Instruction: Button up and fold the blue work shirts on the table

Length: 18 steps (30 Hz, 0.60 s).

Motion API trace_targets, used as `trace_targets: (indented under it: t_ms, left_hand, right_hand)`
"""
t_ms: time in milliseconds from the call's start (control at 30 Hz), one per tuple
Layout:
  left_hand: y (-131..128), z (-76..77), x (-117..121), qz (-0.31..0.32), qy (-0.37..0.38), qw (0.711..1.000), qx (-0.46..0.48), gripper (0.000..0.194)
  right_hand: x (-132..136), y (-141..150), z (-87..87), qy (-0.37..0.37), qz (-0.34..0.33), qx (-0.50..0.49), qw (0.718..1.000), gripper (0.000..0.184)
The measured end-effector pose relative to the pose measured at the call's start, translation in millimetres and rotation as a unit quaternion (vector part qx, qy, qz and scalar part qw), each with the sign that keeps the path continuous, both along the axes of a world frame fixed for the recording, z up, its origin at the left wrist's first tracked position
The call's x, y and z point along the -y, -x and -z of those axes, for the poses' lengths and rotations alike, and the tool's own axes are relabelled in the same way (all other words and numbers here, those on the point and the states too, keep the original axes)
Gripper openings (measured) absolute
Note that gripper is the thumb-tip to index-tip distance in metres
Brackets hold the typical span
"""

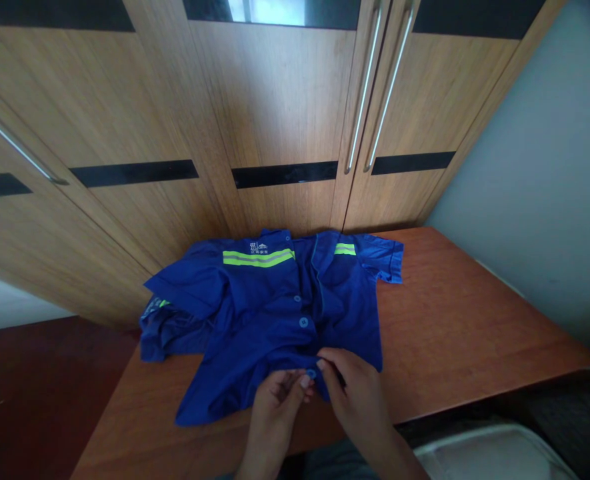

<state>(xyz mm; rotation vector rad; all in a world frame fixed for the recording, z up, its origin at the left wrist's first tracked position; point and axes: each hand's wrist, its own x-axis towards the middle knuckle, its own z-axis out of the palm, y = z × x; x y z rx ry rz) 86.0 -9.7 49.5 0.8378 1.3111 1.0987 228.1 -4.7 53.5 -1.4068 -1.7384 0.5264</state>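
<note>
A blue short-sleeved work shirt (259, 300) with yellow-green reflective strips lies front up, its collar toward the wardrobe. Its front is partly open near the top right, and blue buttons run down the middle. Near the lower hem, my left hand (281, 400) pinches the shirt front beside a button (311, 374). Just to the right, my right hand (352, 383) pinches the edge of the other front panel between thumb and forefinger. Both hands are close together, and the cloth under the fingers is partly hidden.
A folded dark blue garment (169, 333) lies under the shirt's left side. The brown wooden table (455, 320) stands against a wardrobe (285, 93) with metal handles. At the lower right is a pale-edged chair or cushion (489, 453), and a grey wall (539, 187) rises on the right.
</note>
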Motion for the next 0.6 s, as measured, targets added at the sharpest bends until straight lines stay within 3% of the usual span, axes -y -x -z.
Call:
trace_targets:
  t_ms: [200,367,500,600]
  left_hand:
    - [-0.6,16.2,6.5,0.0,-0.007,0.995,0.095,0.02]
    - [6.5,8.5,12.8,0.013,0.007,0.968,0.251,0.018]
    - [10.6,6.4,16.0,-0.017,0.03,0.968,0.247,0.022]
    - [16.6,12.9,20.9,-0.034,0.052,0.982,0.181,0.024]
  right_hand:
    - [3.7,-1.3,-5.2,-0.013,-0.037,-0.057,0.998,0.015]
    - [8.7,-13.7,-6.9,0.011,-0.111,-0.111,0.988,0.01]
    - [14.8,-19.2,3.8,0.006,-0.112,-0.109,0.988,0.021]
    - [23.9,-20.4,11.1,-0.03,-0.156,-0.055,0.986,0.03]
